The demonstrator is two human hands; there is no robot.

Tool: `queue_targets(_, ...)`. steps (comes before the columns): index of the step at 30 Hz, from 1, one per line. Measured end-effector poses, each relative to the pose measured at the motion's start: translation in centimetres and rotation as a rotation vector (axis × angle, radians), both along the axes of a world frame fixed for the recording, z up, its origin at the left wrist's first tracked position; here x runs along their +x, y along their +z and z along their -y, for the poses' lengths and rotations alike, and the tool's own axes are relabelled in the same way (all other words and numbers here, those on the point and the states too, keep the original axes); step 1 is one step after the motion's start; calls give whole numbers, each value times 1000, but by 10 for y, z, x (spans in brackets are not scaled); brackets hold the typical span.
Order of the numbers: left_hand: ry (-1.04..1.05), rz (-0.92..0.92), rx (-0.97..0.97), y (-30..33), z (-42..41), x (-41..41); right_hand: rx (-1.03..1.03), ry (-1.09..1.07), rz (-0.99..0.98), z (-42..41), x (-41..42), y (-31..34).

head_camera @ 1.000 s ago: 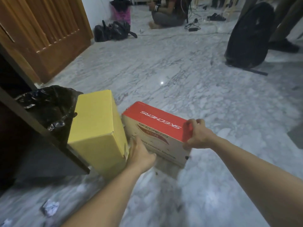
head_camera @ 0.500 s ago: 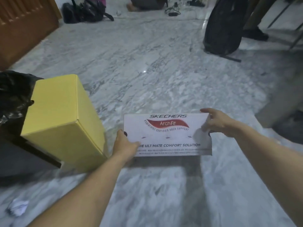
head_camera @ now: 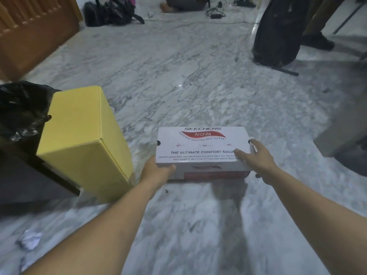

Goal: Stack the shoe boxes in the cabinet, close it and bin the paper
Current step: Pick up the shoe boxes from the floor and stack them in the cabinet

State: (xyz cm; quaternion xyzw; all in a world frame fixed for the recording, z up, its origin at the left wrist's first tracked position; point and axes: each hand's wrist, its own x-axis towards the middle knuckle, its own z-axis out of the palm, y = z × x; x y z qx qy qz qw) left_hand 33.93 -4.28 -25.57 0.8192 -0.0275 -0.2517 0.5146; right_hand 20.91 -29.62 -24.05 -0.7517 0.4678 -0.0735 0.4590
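Holding the white shoe box (head_camera: 202,144) up off the marble floor (head_camera: 198,80) between both hands, I have its printed white face turned up toward me, with a red strip showing along its near lower side. My left hand (head_camera: 156,171) grips the near left corner, thumb curled over the top edge and the other fingers hidden underneath. My right hand (head_camera: 256,159) lies on the right end with its fingers (head_camera: 241,153) stretched out straight across the printed face and the thumb down by the side, pressing rather than wrapping. The box is closed, so I cannot tell what is in it. Just to the left of it stands the yellow box (head_camera: 83,135), also closed, its contents hidden; it sits near the corner of the dark cabinet (head_camera: 29,181) at the left edge, though I cannot tell whether it rests against it. Behind the yellow box is a bin lined with a black bag (head_camera: 21,108); its inside is too dark to make out. A crumpled piece of white paper (head_camera: 29,240) lies on the floor near my left forearm, well apart from the bin. Farther off, a black backpack (head_camera: 278,30) stands upright on the floor, dark bags (head_camera: 111,12) lie by the wooden door (head_camera: 33,32), and a charger with its cable (head_camera: 216,13) rests near them.
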Motion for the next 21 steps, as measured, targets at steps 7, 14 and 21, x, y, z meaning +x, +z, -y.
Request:
queue_targets(7,62,206,-62,77,-1,-3,-64,-40,117,-6,-6,70)
queue_targets(14,129,393,-102,183,-27,-31,-82,-10,297,-44,-41,173)
queue_targets(21,194,479,-144,291,-86,-76,-110,163,414,-88,-87,282)
